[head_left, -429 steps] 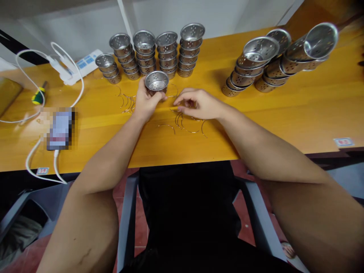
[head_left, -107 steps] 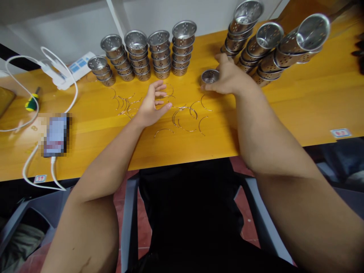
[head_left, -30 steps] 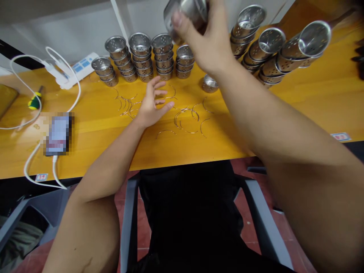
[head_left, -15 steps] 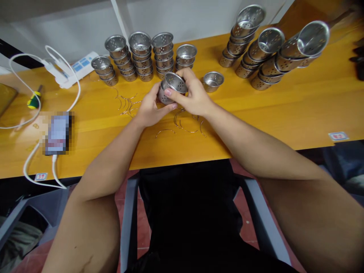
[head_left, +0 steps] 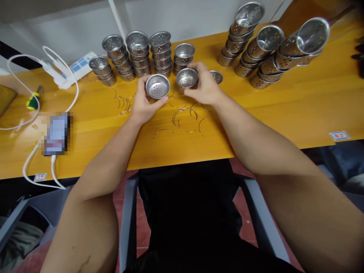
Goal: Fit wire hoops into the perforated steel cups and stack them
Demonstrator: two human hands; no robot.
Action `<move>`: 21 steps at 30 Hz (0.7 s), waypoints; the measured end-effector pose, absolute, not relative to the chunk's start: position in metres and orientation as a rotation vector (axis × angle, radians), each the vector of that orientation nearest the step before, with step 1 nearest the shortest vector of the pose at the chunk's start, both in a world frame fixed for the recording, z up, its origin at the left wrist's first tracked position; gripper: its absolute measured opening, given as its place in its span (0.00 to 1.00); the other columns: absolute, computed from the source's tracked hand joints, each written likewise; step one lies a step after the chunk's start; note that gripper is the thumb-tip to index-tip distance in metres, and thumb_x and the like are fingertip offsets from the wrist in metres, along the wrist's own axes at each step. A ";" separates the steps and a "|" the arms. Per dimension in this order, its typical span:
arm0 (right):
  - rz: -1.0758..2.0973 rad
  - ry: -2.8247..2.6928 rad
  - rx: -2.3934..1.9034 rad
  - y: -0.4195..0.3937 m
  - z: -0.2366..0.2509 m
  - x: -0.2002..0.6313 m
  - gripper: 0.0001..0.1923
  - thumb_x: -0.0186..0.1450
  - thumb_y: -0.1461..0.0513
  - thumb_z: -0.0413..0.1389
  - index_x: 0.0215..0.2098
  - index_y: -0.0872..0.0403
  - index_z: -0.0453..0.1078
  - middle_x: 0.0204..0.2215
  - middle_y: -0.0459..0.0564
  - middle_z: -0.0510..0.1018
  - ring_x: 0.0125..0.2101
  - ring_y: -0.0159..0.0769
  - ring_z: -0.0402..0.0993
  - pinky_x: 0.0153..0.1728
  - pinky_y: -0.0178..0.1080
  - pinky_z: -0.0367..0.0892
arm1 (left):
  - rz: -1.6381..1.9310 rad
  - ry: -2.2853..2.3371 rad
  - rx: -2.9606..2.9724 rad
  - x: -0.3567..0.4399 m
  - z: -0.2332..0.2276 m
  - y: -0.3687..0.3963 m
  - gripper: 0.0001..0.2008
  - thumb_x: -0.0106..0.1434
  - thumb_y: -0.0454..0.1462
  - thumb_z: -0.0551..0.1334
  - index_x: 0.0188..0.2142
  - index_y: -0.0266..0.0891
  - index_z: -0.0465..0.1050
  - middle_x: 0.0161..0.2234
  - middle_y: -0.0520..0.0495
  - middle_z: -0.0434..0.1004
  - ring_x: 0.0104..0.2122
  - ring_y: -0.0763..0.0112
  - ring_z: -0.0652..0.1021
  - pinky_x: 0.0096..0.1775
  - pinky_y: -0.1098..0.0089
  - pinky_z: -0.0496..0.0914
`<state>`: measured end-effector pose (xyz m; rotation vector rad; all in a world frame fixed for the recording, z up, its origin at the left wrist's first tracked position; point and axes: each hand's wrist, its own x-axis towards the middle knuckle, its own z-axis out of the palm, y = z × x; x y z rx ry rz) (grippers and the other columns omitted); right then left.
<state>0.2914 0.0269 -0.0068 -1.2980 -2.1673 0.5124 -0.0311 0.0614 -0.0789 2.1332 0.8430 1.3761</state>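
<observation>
My left hand (head_left: 145, 100) is closed around a perforated metal cup (head_left: 157, 87), its mouth tilted up toward me. To its right, my right hand (head_left: 206, 85) grips a second perforated metal cup (head_left: 187, 78) by the far and near sides. A small gap separates the two cups. Behind my right hand a single metal cup (head_left: 217, 77) stands on the table, partly hidden. Thin curved wires (head_left: 184, 118) lie loose on the wood below my hands, and more curved wires (head_left: 122, 103) are scattered to the left.
Several stacks of perforated cups (head_left: 138, 53) line the back of the yellow table (head_left: 256, 125); taller leaning stacks (head_left: 265, 68) stand at the right. On the left are a power strip (head_left: 76, 68), a screwdriver (head_left: 33, 100), white cables and a phone (head_left: 57, 132).
The two cups, nested together in my hands before, are now apart. My right hand has moved right with one cup, while my left hand keeps the other, shifted slightly left.
</observation>
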 end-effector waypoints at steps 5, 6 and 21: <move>0.532 -2.015 -1.422 0.029 -0.019 0.283 0.49 0.68 0.56 0.74 0.84 0.50 0.67 0.80 0.63 0.74 0.81 0.68 0.70 0.86 0.66 0.65 | 1.381 0.939 2.174 -0.030 -0.066 0.054 0.57 0.62 0.74 0.80 0.77 0.52 0.64 0.75 0.36 0.77 0.75 0.39 0.81 0.81 0.40 0.77; 0.527 -2.018 -1.438 0.030 -0.021 0.283 0.48 0.68 0.58 0.73 0.84 0.51 0.67 0.80 0.64 0.74 0.81 0.69 0.70 0.86 0.68 0.65 | 1.382 0.946 2.185 -0.030 -0.064 0.052 0.57 0.63 0.74 0.80 0.78 0.52 0.64 0.75 0.35 0.77 0.76 0.39 0.81 0.82 0.39 0.76; 0.424 -2.402 -1.269 -0.036 0.027 0.235 0.23 0.86 0.57 0.57 0.75 0.50 0.77 0.71 0.65 0.80 0.73 0.64 0.76 0.78 0.64 0.72 | 1.482 1.048 2.128 -0.032 -0.072 0.058 0.52 0.70 0.70 0.77 0.79 0.54 0.58 0.75 0.36 0.75 0.76 0.42 0.80 0.83 0.40 0.75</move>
